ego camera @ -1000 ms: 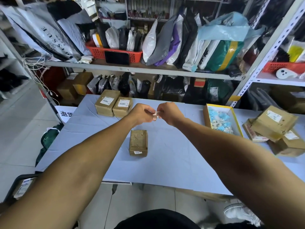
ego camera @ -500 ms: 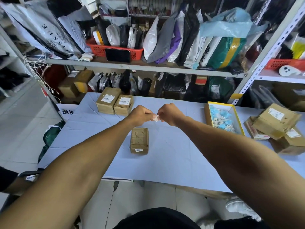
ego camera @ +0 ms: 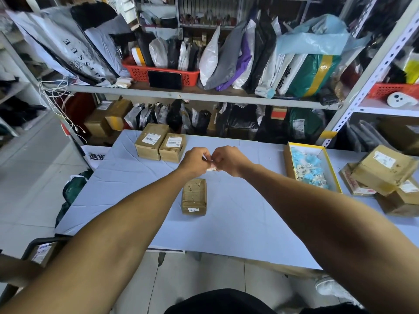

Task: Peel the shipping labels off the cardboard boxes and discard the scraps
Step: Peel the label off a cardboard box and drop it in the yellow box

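A head-worn camera looks down over a table (ego camera: 238,223) covered in pale blue cloth, with metal shelves (ego camera: 204,95) of bagged parcels behind it at 12 o'clock. Two bare forearms reach out from the bottom corners and meet over the table's middle. At 3 o'clock lies a pile of boxes (ego camera: 385,177) with labels on them. At 2 o'clock sits an open yellow-rimmed tray (ego camera: 287,164) holding blue and white scraps. At 11 o'clock two boxes (ego camera: 159,146) stand side by side, touching, each with a white label on top. Near the centre, just below the hands, lies a small box (ego camera: 194,197) whose top is bare; a small white sticker shows on its near end. The left hand (ego camera: 195,160) and right hand (ego camera: 227,160) are both curled closed, fingertips meeting, pinching one small white scrap (ego camera: 210,167) between them, held above the table
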Demonstrator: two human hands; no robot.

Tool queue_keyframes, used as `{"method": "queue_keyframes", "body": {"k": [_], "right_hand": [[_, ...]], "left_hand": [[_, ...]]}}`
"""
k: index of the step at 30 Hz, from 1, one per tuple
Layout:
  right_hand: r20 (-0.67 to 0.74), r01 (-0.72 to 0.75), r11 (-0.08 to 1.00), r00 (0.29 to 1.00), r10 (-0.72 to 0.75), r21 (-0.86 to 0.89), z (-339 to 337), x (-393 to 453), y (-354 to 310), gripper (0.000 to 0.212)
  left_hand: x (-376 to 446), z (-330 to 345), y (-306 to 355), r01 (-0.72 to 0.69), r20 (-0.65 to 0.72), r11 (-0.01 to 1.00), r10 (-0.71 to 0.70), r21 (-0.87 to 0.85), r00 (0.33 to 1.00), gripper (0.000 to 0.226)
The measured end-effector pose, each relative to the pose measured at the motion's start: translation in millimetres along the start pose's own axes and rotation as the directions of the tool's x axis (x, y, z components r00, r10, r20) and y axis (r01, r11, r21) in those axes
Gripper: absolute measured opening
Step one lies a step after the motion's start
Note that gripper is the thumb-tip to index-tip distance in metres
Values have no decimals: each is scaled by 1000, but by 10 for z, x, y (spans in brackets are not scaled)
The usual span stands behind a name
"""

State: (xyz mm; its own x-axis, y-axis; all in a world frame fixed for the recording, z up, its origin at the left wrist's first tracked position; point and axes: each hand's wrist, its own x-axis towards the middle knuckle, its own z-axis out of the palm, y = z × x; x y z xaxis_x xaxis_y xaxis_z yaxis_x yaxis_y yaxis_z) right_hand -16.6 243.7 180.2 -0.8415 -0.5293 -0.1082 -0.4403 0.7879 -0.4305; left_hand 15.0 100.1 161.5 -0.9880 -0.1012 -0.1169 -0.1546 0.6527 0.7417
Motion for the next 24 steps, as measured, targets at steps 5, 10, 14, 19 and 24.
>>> {"method": "queue_keyframes", "body": {"k": [5,10,14,19,24], "right_hand": [[1,-51,999,999,51,17,-47,11,26,13],[-20,-130,987,991,133,92,-69,10,123,8],[-30,-131,977,990,138,166,-10,25,139,13],[-89,-115,989,988,123,88,4,87,67,20],[-61,-115,987,992,109,-113,-25,149,19,23]], "left_hand": [[9,41,49,15,-30,998,-16,-58,999,22],[-10,2,30,6,91,981,12,-195,996,16],[-2,81,-14,-57,4,986,58,-159,998,15],[70,90,34,-80,-83,997,81,16,993,2],[77,101,138,-39,-113,989,55,139,992,10]]}}
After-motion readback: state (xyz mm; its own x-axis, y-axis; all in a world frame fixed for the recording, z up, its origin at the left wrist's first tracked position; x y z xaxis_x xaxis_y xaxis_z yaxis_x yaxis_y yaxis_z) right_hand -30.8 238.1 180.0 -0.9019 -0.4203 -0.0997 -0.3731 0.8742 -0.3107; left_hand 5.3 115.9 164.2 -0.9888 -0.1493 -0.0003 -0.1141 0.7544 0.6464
